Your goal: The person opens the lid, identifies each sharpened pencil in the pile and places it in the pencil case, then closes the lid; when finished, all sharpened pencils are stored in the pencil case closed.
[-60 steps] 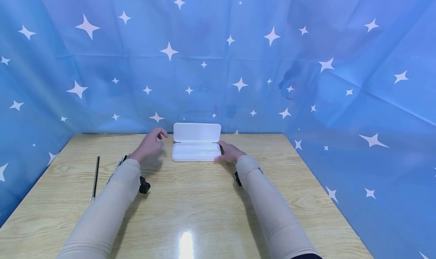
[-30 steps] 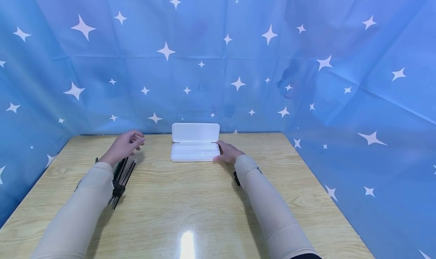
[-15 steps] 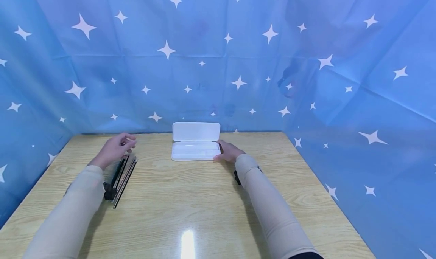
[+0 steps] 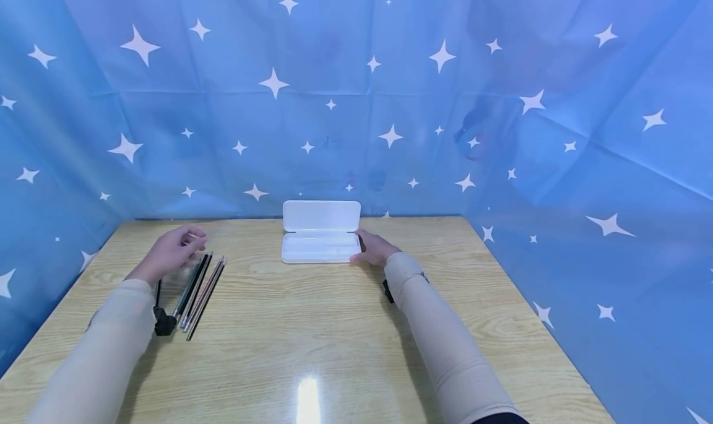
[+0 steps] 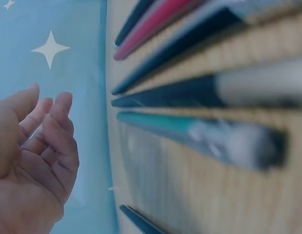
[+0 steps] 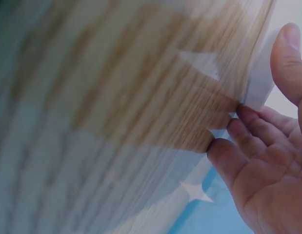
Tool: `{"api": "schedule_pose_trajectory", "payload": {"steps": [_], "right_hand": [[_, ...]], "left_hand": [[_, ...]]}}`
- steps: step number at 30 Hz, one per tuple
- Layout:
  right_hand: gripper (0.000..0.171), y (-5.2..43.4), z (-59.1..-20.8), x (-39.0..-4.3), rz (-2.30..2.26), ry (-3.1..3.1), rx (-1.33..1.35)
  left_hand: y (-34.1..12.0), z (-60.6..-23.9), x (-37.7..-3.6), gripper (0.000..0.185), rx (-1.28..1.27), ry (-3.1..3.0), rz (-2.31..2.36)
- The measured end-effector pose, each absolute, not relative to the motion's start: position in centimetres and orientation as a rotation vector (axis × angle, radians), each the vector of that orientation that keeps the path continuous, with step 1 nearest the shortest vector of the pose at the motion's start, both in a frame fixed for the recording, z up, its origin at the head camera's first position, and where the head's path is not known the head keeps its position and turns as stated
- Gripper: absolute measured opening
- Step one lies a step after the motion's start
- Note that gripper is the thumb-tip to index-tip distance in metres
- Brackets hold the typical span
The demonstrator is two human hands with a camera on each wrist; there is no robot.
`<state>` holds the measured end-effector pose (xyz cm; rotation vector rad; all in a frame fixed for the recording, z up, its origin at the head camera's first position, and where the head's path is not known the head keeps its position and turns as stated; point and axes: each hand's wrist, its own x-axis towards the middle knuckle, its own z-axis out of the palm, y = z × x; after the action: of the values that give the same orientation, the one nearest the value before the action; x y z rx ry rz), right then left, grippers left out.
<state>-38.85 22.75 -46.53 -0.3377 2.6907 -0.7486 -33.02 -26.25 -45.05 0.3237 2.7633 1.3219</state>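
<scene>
A white hinged case (image 4: pixel 320 255) lies near the table's back edge with its lid (image 4: pixel 321 216) raised. My right hand (image 4: pixel 375 249) holds the case's right end, thumb at the front corner and fingers at the back one. In the right wrist view, those fingertips (image 6: pixel 221 146) reach down to the tabletop. On the left, my left hand (image 4: pixel 174 249) hovers by the upper ends of several slim makeup brushes (image 4: pixel 206 291). Its fingers are loosely bent with nothing in them. Seen from the left wrist, one brush has a green handle (image 5: pixel 155 122) and another a pink handle (image 5: pixel 155 22).
A single dark-handled brush (image 4: pixel 158 293) lies apart, left of the group and partly behind the left wrist. The wooden table (image 4: pixel 334 325) meets a blue star-print curtain (image 4: pixel 345 114) at the back and sides.
My left hand has moved left, away from beside the case and over to the brushes, bringing more of them into view. The right hand and the case stay where they were.
</scene>
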Motion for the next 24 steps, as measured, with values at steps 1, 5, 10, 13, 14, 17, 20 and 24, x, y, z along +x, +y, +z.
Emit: {"api": "schedule_pose_trajectory", "payload": {"steps": [1,5,10,13,14,17,20,24], "right_hand": [[0.082,22.7,-46.5,-38.8,-0.753,2.688,-0.342],[0.079,22.7,-46.6,-38.9,-0.765,2.683,-0.350],[0.078,22.7,-46.6,-38.9,-0.767,2.689,-0.342],[0.079,22.8,-46.7,-38.9,-0.760,2.691,-0.344],[0.079,22.8,-46.7,-38.9,-0.762,2.691,-0.346],[0.078,22.8,-46.7,-38.9,-0.770,2.693,-0.344],[0.078,22.7,-46.7,-38.9,-0.779,2.690,-0.335],[0.078,22.7,-46.6,-38.8,-0.774,2.693,-0.330]], "left_hand": [[-26.5,-45.2,-32.9,0.048,0.328,2.770,1.314],[-27.3,-45.8,-32.6,0.044,0.318,2.751,1.329],[-28.0,-46.3,-32.3,0.042,0.294,2.681,1.342],[-28.3,-46.4,-32.1,0.042,0.270,2.623,1.357],[-28.3,-46.4,-32.0,0.042,0.263,2.613,1.357],[-28.3,-46.2,-31.7,0.044,0.262,2.590,1.348],[-28.4,-46.1,-31.4,0.045,0.242,2.543,1.335],[-28.5,-45.9,-31.0,0.045,0.204,2.496,1.301]]}}
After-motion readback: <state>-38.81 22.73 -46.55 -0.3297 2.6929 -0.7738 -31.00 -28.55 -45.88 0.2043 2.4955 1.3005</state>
